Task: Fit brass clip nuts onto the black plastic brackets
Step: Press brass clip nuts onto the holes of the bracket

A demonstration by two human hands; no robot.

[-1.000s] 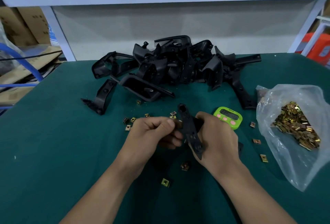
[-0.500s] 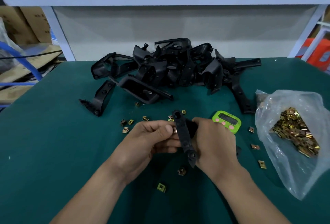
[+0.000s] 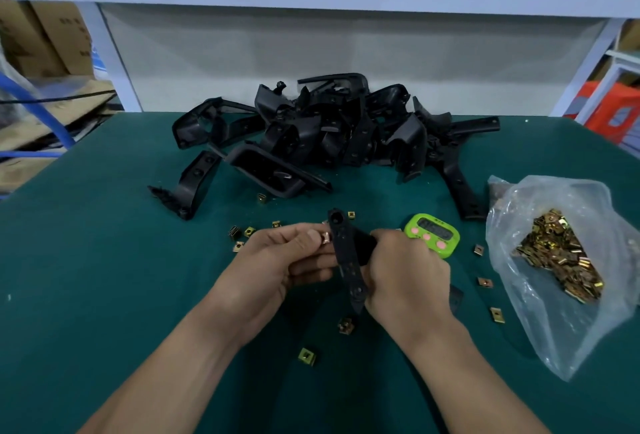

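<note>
My right hand [image 3: 407, 271] grips a long black plastic bracket [image 3: 346, 257], held nearly upright over the green table. My left hand [image 3: 280, 260] pinches a small brass clip nut [image 3: 325, 237] against the bracket's left edge, near its upper end. Several loose brass clip nuts [image 3: 307, 356] lie on the mat around my hands. A clear plastic bag [image 3: 568, 260] at the right holds many more clip nuts. A pile of black brackets [image 3: 329, 132] lies at the back of the table.
A green timer [image 3: 433, 234] sits just right of my hands. The green table mat [image 3: 86, 277] ends at a white frame and wall behind. Cardboard boxes [image 3: 38, 38] and a blue tube stand off the table's left; an orange object is at the far right.
Both hands and the bracket have shifted slightly left and up in view. The left hand has brought the clip nut against the bracket's edge.
</note>
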